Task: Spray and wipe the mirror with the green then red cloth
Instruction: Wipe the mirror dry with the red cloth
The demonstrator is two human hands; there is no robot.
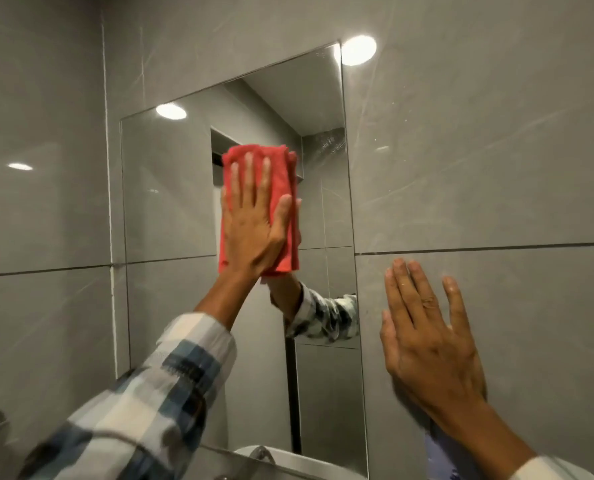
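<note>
Hiding much of the folded red cloth under its palm, the left hand reaches up on a raised arm in a checked sleeve, while the bottom frame edge cuts off the right wrist and a blurred bluish shape below it that cannot be made out. Left fingers lie flat and slightly spread, thumb out to the side, pressing the cloth against the mirror, with cloth showing above the fingertips and beside the thumb. Right hand rests open on the grey wall tile just beside the mirror's edge, fingers apart and holding nothing.
</note>
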